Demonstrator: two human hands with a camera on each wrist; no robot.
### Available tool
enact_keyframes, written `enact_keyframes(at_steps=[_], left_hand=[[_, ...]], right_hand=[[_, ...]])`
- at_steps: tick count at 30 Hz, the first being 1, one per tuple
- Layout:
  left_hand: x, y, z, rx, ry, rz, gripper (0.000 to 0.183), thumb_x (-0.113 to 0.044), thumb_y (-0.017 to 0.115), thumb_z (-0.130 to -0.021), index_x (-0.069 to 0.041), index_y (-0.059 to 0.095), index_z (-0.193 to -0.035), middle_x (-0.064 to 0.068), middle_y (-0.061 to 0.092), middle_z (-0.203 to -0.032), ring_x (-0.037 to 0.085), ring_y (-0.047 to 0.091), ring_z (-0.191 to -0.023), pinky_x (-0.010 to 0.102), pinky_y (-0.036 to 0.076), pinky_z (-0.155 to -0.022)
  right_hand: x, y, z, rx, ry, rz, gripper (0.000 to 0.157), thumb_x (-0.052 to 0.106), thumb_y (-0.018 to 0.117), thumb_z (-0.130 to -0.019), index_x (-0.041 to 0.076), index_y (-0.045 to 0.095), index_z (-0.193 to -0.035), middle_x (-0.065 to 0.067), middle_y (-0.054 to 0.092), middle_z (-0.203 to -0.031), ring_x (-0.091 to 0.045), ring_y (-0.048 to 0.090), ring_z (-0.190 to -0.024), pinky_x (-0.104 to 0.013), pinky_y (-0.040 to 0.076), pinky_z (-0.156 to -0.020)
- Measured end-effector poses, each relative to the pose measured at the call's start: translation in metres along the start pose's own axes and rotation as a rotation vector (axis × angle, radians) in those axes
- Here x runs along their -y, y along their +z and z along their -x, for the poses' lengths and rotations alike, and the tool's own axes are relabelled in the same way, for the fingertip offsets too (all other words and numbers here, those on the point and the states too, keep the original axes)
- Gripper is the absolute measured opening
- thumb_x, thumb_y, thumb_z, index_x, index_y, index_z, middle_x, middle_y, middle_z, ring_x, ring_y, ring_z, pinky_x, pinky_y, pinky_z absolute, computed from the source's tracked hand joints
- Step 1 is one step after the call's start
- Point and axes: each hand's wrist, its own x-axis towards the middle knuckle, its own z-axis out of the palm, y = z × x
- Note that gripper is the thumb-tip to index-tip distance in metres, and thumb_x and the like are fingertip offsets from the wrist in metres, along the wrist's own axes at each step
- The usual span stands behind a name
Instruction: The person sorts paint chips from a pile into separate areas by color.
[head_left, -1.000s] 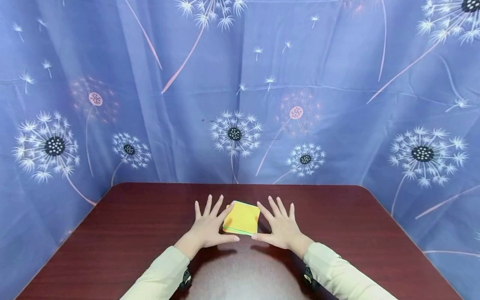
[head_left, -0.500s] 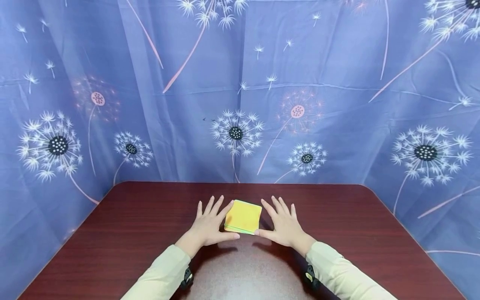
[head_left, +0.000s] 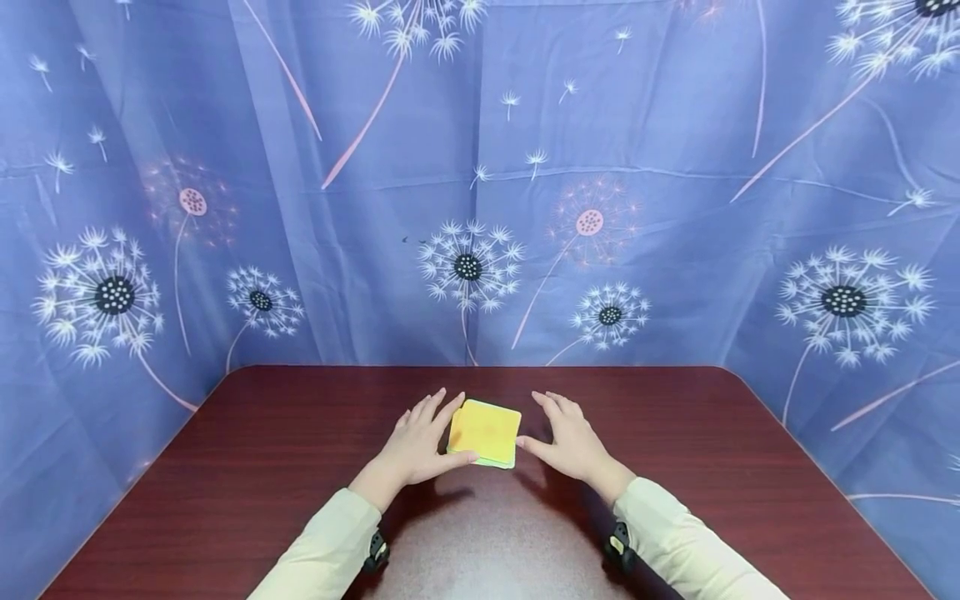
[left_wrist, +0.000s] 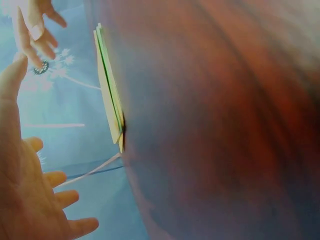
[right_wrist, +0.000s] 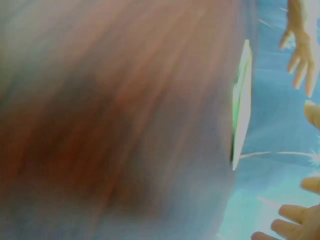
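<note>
A small stack of square sheets (head_left: 489,432), yellow on top with a green edge below, lies on the table. Seen edge-on in the left wrist view, the stack (left_wrist: 108,92) is thin, with layers slightly out of line. My left hand (head_left: 414,448) hovers at its left side, fingers spread and thumb over the near left corner. On the other side my right hand (head_left: 573,443) hangs in the air, thumb close to the right edge, fingers loosely bent. Both hands hold nothing. In the right wrist view the left hand (right_wrist: 303,55) hangs above the stack (right_wrist: 242,107).
The dark red wooden table (head_left: 247,475) has rounded far corners. Behind it and along both sides hangs a blue curtain (head_left: 375,275) with dandelion prints. A black device (head_left: 377,552) sits under the left wrist, another device (head_left: 619,546) under the right.
My right hand has drawn slightly away to the right from the stack, and its fingers have come closer together. The left fingers have also closed up a little. The stack stays in place.
</note>
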Motion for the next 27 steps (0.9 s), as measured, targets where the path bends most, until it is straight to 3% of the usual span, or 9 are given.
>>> enact_keyframes(at_steps=[4, 13, 27], left_hand=[[0.001, 0.001, -0.002, -0.001, -0.023, 0.057, 0.083, -0.058, 0.063, -0.081, -0.025, 0.031, -0.149, 0.017, 0.030, -0.152, 0.039, 0.032, -0.136, 0.061, 0.036, -0.100], [0.002, 0.003, -0.004, 0.021, -0.055, 0.208, 0.069, -0.045, 0.064, -0.086, -0.019, 0.039, -0.145, 0.021, 0.035, -0.147, 0.042, 0.034, -0.132, 0.063, 0.038, -0.096], [-0.003, -0.001, -0.015, -0.076, -0.039, 0.264, 0.054, -0.028, 0.064, -0.090, -0.007, 0.049, -0.137, 0.019, 0.045, -0.141, 0.038, 0.041, -0.129, 0.054, 0.039, -0.102]], right_hand=[[0.001, -0.001, -0.002, 0.019, 0.081, -0.084, 0.062, 0.036, 0.066, -0.087, -0.001, 0.049, -0.134, -0.022, 0.050, -0.133, -0.040, 0.042, -0.125, -0.054, 0.041, -0.098], [0.006, 0.001, -0.006, -0.044, 0.162, -0.236, 0.032, 0.018, 0.065, -0.088, -0.003, 0.063, -0.112, -0.018, 0.063, -0.110, -0.033, 0.059, -0.105, -0.049, 0.048, -0.090], [0.014, -0.002, -0.019, -0.117, 0.245, -0.368, 0.032, 0.016, 0.062, -0.090, -0.005, 0.063, -0.113, -0.017, 0.069, -0.101, -0.031, 0.066, -0.095, -0.042, 0.053, -0.081]])
